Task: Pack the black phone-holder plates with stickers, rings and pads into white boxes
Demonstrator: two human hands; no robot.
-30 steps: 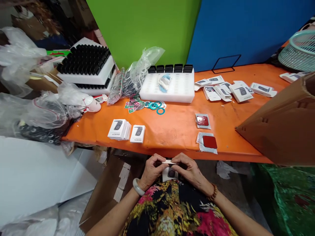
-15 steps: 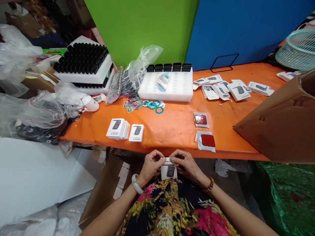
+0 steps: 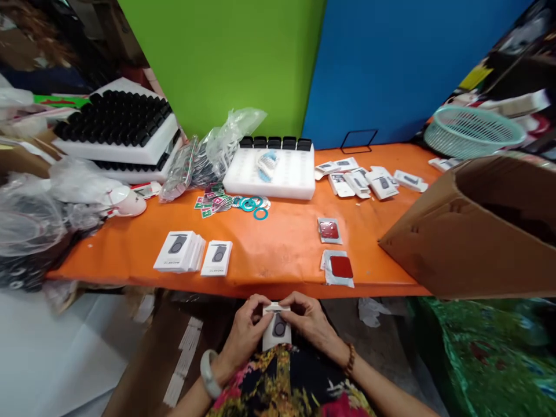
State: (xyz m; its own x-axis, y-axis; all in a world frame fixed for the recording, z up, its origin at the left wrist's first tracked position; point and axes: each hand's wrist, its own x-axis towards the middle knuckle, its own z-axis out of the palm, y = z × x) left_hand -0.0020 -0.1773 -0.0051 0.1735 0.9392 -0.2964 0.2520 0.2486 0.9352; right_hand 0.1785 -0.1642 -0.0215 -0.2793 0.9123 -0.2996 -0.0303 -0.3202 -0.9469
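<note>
A small white product box with a dark round-ended device printed on it stands at my lap, below the table's front edge. My left hand pinches its upper left side, the thumb lying on the front. On the upper right side my right hand grips it the same way, fingers behind the top edge. On the orange table ahead lie a stack of like white boxes and a single box. Right of these are two red square pieces on pale wrappers.
White foam trays hold black parts at the back and left. Teal rings and printed cards lie mid-table. Loose white boxes are scattered at back right. A large cardboard carton and a mesh basket stand right.
The camera view has shifted, so the table contents sit lower and further left. My thumbs have moved down from the box's top edge onto its front face.
</note>
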